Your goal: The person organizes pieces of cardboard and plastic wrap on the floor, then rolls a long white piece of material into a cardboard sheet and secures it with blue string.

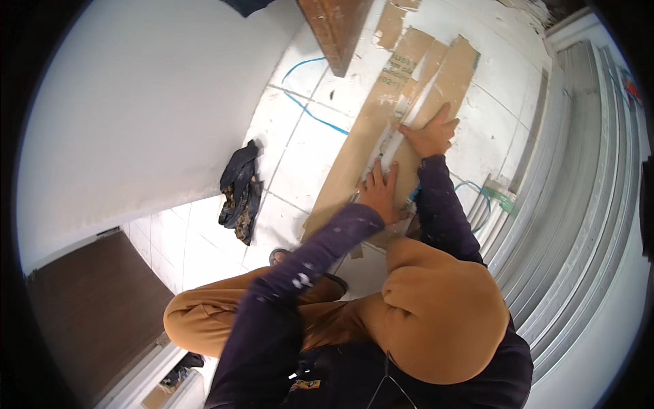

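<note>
A long flattened piece of brown cardboard point(344, 180) lies on the white tiled floor in front of me. Along its middle runs a narrow white strip point(390, 145), with rough greyish patches on it. My left hand point(379, 192) rests on the nearer part of the cardboard, fingers spread with the tips by the strip. A little farther off, my right hand point(429, 138) lies on the cardboard's right side. Its thumb reaches to the edge of the strip and its other fingers are stretched out. Neither hand is wrapped round anything; what lies beneath the palms is hidden.
Long silvery metal profiles point(545, 252) line the right side. A blue strap point(310, 112) loops over the tiles to the left of the cardboard. A crumpled black bag or cloth point(241, 194) lies beside the white wall point(157, 102). A brown wooden piece point(335, 31) juts in at the top.
</note>
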Demonstrator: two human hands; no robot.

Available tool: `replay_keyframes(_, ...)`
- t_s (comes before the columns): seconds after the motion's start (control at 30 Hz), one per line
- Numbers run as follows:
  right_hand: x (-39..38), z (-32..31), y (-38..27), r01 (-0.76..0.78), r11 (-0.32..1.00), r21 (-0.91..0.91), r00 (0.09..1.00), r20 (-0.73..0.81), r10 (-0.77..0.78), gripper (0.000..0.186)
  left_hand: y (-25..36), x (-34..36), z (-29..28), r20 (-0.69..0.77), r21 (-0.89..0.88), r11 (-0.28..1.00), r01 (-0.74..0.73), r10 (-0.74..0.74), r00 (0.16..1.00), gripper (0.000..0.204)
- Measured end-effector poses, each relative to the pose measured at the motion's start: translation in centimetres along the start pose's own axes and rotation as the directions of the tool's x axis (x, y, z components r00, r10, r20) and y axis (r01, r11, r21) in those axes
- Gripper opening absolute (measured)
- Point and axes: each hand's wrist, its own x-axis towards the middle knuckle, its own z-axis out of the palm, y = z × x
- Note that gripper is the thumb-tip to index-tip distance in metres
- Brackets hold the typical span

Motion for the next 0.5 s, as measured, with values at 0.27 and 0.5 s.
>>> replay_keyframes(0.27, -0.1, -0.4, -1.1, -0.059, 0.997, -0.048, 0.998, -0.014, 0.059, 0.151, 3.9, 2.0, 4.2, -0.177, -0.201, 0.941, 0.273, -0.309, 0.935, 0.135)
replay_keyframes(0.5, -4.4, -1.1, -3.2, -0.086, 0.996, -0.001, 0.996, 0.026, 0.086, 0.143, 1.9, -1.5, 6.1, -0.298, -0.109, 0.951, 0.289, -0.309, 0.903, 0.13)
